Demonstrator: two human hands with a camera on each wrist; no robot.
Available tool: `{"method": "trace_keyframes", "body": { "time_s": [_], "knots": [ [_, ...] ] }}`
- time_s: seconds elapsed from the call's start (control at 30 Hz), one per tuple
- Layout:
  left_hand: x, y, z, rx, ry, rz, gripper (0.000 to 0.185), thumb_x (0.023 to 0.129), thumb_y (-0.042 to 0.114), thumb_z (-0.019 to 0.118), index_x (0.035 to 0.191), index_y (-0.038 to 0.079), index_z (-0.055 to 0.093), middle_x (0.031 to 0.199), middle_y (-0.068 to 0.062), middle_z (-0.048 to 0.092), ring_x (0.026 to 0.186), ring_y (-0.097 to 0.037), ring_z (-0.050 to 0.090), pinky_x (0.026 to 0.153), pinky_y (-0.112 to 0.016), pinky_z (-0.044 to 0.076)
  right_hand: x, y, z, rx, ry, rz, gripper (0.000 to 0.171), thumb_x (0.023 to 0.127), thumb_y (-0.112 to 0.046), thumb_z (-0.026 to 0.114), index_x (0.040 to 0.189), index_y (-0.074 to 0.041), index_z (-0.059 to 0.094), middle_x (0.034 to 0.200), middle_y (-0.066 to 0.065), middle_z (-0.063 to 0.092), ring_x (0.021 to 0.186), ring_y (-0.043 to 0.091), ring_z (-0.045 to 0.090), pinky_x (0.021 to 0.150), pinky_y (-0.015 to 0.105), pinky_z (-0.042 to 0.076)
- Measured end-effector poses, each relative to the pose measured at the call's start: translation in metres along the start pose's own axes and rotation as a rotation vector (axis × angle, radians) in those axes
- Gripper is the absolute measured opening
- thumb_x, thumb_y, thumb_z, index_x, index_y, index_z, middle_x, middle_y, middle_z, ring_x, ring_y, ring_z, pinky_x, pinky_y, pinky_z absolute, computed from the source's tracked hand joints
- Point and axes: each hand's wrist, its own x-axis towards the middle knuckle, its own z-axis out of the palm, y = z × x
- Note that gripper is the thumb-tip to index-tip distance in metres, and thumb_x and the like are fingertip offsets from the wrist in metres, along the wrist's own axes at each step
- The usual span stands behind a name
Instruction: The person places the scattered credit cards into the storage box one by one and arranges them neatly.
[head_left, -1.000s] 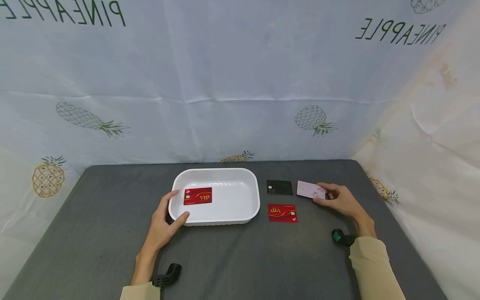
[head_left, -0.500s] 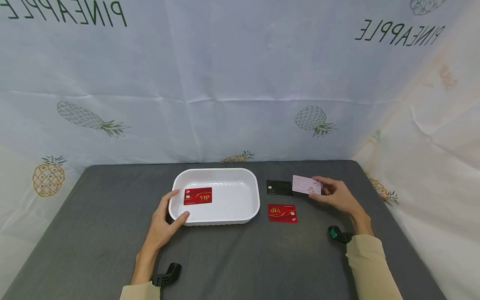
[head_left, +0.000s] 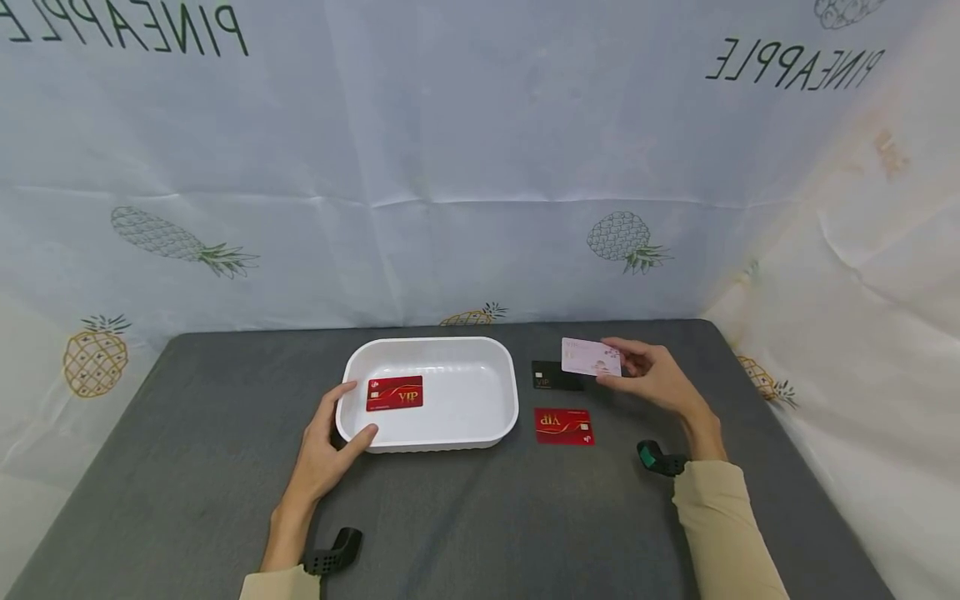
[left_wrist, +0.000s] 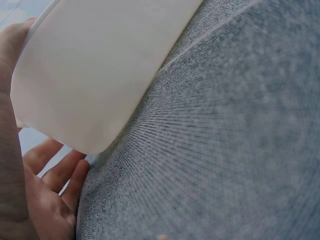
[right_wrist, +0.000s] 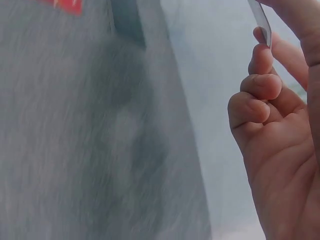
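Note:
My right hand (head_left: 660,382) pinches a pink card (head_left: 587,356) by its right end, raised above the table and partly over a black VIP card (head_left: 547,377). In the right wrist view the held card (right_wrist: 262,22) appears nearly edge-on at the fingertips. Below the black card lies a red VIP card (head_left: 564,426) on the table. At the left end of a white plastic tray (head_left: 465,396), my left hand (head_left: 318,458) grips the rim, thumb at the near corner. Another red VIP card (head_left: 394,392) lies inside that tray, towards its left side.
A grey cloth-covered table (head_left: 450,517) carries everything. Behind it hangs a white pineapple-print cloth (head_left: 480,150), which also covers the sides. The table's far edge runs just behind the tray and cards.
My right hand has lifted the pink card and carried it leftwards and away from me, from beside the black card to above it. My left hand and the tray have stayed put.

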Motion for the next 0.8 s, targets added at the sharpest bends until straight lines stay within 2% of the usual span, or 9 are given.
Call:
{"method": "trace_keyframes", "body": {
  "time_s": [0.2, 0.53, 0.8],
  "knots": [
    [-0.001, 0.0, 0.0, -0.004, 0.003, 0.002, 0.072, 0.085, 0.008, 0.076, 0.15, 0.012, 0.045, 0.142, -0.017, 0.057, 0.111, -0.003, 0.054, 0.093, -0.004, 0.037, 0.012, -0.013, 0.011, 0.0, -0.001, -0.083, 0.054, 0.085, -0.005, 0.081, 0.135, 0.0, 0.063, 0.084, 0.01, 0.049, 0.067, 0.008, 0.041, 0.06, 0.023, 0.036],
    [-0.001, -0.002, 0.0, -0.001, -0.002, 0.011, 0.072, 0.086, 0.008, 0.076, 0.15, 0.012, 0.045, 0.141, -0.018, 0.058, 0.11, -0.004, 0.055, 0.092, -0.005, 0.038, 0.028, -0.044, 0.038, -0.006, -0.046, -0.126, 0.054, 0.084, -0.009, 0.082, 0.135, -0.002, 0.065, 0.088, 0.008, 0.051, 0.072, 0.01, 0.045, 0.063, 0.022, 0.038],
    [0.0, -0.003, -0.001, 0.005, -0.008, -0.021, 0.071, 0.087, 0.01, 0.075, 0.15, 0.011, 0.044, 0.142, -0.018, 0.056, 0.11, -0.005, 0.055, 0.092, -0.005, 0.038, 0.038, -0.067, 0.057, -0.005, -0.071, -0.165, 0.056, 0.082, -0.01, 0.084, 0.134, -0.003, 0.066, 0.084, 0.008, 0.05, 0.069, 0.011, 0.042, 0.062, 0.022, 0.036]
  ]
}}
